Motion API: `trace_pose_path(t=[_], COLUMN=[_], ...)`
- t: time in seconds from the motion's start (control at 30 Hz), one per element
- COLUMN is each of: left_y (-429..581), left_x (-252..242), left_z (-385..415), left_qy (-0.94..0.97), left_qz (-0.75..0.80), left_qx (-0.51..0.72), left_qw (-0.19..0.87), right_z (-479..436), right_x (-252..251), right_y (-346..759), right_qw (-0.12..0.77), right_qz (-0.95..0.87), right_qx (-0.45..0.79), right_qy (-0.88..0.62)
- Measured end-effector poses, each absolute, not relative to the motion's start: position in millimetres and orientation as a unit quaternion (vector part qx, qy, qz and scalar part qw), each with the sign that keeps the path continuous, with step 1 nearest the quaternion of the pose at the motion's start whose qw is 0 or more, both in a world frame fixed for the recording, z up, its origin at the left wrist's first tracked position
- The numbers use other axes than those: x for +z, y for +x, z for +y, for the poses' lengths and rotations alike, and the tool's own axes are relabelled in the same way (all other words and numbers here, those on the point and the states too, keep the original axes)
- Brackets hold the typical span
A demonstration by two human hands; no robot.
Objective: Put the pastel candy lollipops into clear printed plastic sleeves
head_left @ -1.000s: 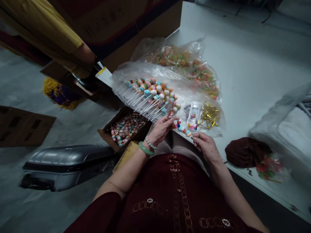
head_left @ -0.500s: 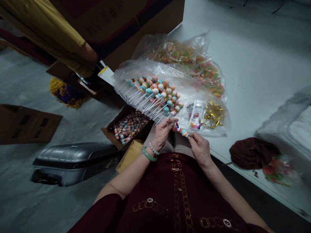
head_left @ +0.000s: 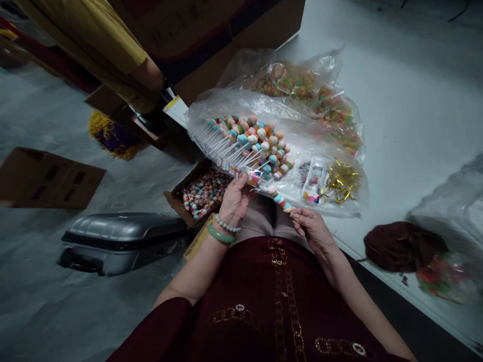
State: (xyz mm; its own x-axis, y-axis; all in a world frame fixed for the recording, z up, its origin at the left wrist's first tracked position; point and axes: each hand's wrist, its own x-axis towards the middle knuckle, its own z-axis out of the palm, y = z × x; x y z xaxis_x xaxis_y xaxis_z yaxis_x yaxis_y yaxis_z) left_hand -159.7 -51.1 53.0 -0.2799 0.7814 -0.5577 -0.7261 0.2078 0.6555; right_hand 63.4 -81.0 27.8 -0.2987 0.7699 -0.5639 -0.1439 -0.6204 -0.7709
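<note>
My left hand (head_left: pixel 234 200), with a beaded bracelet and a green bangle at the wrist, is closed on a clear plastic wrapper (head_left: pixel 254 177) with a colourful printed end. My right hand (head_left: pixel 311 225) pinches the lower end of a candy skewer (head_left: pixel 279 199) strung with pink, green, blue, white and orange pieces. The skewer's tip points toward the wrapper's near side; whether they touch I cannot tell. Just beyond, a pile of candy skewers (head_left: pixel 256 138) with white sticks lies on a clear plastic sheet (head_left: pixel 298 118). Flat printed wrappers (head_left: pixel 314 181) and gold twist ties (head_left: pixel 341 181) lie right of it.
Clear bags of coloured candies (head_left: pixel 294 83) lie at the back of the white table (head_left: pixel 407 100). Below left stands an open carton of candies (head_left: pixel 206 193). A grey suitcase (head_left: pixel 124 239) and another carton (head_left: pixel 53 178) are on the floor. Another person's arm (head_left: pixel 151 75) shows upper left.
My left hand has moved left with the wrapper, which now shows stretched out from the fingers. More of the skewer shows in my right hand. The whole view has shifted slightly.
</note>
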Motion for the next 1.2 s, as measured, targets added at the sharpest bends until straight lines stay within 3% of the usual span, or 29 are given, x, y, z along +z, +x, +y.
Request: trace_pose_path(t=[0.17,0.53,1.0,1.1,1.2], left_y=[-158.1,-142.8,-136.3,-136.9,-135.2], left_x=[52.1,62.1,57.6,57.0,56.8], left_z=[-56.7,-50.6,-55.2,-57.0,-57.3], left_qy=[0.022,-0.086,-0.055,-0.027,-0.016], left_qz=[0.536,0.458,0.479,0.480,0.483], left_qx=[0.594,0.575,0.542,0.529,0.525], left_qw=[0.599,0.672,0.688,0.700,0.700], right_z=[-83.0,-97.0,-95.7,-96.5,-98.8], right_x=[26.6,46.7,40.9,40.0,37.2], right_y=[71.3,74.6,71.6,72.1,71.5], right_qw=[0.307,0.376,0.372,0.358,0.352], right_qz=[-0.305,-0.346,-0.410,-0.465,-0.575], right_qx=[0.747,0.673,0.622,0.575,0.441], right_qy=[-0.504,-0.535,-0.554,-0.571,-0.592])
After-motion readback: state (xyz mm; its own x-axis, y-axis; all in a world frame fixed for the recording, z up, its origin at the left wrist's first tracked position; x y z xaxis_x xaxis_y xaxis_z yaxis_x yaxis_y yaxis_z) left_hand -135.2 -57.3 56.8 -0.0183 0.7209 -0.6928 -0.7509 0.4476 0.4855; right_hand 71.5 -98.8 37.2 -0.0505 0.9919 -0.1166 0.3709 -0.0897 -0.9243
